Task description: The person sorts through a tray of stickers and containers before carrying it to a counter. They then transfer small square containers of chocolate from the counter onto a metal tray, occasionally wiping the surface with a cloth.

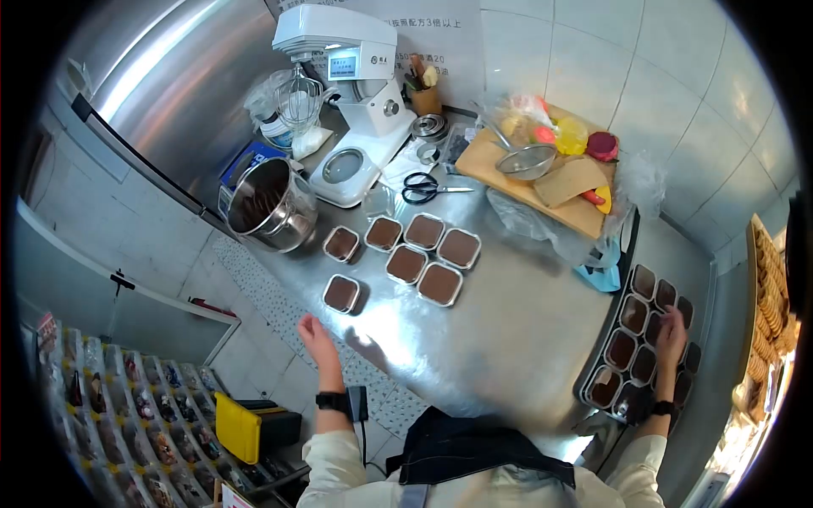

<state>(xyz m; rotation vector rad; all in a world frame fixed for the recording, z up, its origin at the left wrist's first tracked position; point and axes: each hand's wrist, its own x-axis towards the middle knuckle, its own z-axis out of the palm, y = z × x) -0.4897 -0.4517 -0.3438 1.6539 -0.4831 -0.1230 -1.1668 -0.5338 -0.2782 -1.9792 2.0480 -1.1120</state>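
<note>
My left hand [316, 340] hangs in the air at the near edge of the steel table, just below a square cup of brown filling [341, 294]. Its fingers look curled together, with nothing visible in them. On the right, my right hand [671, 339] reaches over a dark tray [586, 383] that holds several brown-filled cups. Its fingers point down at a cup, and whether they grip it cannot be made out. Several more filled cups [440, 283] stand grouped on the steel table [508, 339].
A metal mixing bowl [292, 216] with brown residue stands left, near a white stand mixer [373, 110]. Black scissors [421, 188] lie behind the cups. A wooden board [483, 161] bears a sieve [526, 162] and colourful items. A rack of packets [144, 415] fills the lower left.
</note>
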